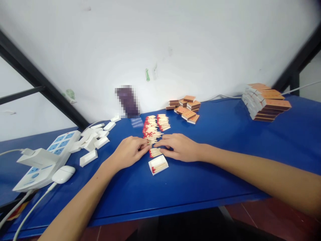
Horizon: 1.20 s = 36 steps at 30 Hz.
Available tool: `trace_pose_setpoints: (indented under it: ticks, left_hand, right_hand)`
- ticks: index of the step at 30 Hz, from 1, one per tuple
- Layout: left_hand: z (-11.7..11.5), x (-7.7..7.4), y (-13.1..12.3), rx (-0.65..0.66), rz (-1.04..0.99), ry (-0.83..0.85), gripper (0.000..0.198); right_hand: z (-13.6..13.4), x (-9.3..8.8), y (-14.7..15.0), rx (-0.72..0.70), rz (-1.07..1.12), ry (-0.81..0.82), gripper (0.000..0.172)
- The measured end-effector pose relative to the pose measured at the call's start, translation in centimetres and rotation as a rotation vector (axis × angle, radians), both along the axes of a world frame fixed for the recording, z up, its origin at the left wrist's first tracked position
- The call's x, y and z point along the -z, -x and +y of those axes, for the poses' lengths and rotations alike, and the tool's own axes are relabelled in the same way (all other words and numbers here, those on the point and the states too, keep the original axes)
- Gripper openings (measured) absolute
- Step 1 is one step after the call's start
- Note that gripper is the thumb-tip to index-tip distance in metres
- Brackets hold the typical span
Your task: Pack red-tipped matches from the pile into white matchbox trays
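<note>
My left hand (130,150) rests on the table with its fingers curled. Its thumb and fingertips close on matches at the red-headed side of the small bunch (154,153). From the other side comes my right hand (179,147), index finger and thumb stretched apart, their tips against the matchstick ends. Just beyond both hands lies a large heap of red-headed matches (150,127), with a narrower row of matches (163,122) to its right. Below the small bunch sits a white matchbox tray (162,160), holding a few matches along its near side.
Empty white trays (89,139) lie piled at left, beside a white power strip (60,147) and a white charging case (64,174) with cables. Orange-brown matchboxes (188,114) are scattered at the back. A tall matchbox stack (268,102) stands far right. A blurred dark patch (128,100) is by the wall.
</note>
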<state>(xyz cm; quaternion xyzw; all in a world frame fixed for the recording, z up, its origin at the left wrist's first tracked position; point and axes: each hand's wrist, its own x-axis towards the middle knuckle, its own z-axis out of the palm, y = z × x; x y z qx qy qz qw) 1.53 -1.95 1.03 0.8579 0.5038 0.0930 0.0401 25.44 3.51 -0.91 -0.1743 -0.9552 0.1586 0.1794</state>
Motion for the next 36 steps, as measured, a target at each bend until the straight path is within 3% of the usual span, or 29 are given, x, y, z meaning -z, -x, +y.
trace_pose_setpoints:
  ticks: [7, 13, 19, 25, 36]
  left_hand:
    - [-0.2, 0.3, -1.1, -0.041, -0.034, -0.041, 0.036]
    - [-0.4, 0.0, -1.2, -0.121, -0.12, -0.14, 0.042]
    - [-0.9, -0.6, 0.2, -0.002, -0.054, -0.068, 0.017]
    - [-1.0, -0.6, 0.1, 0.044, 0.009, -0.035, 0.019]
    - [-1.2, -0.9, -0.2, 0.047, 0.016, -0.023, 0.017]
  right_hand:
    - [0.3, -0.6, -0.3, -0.038, 0.032, 0.147, 0.033]
    - [0.4, -0.6, -0.2, -0.015, 0.061, 0.135, 0.03]
    - [0.5, -0.1, 0.3, 0.066, 0.074, 0.111, 0.021]
    - [0.2, 0.4, 0.7, 0.163, 0.047, 0.061, 0.016]
    - [-0.4, -0.3, 0.2, 0.046, 0.027, 0.038, 0.028]
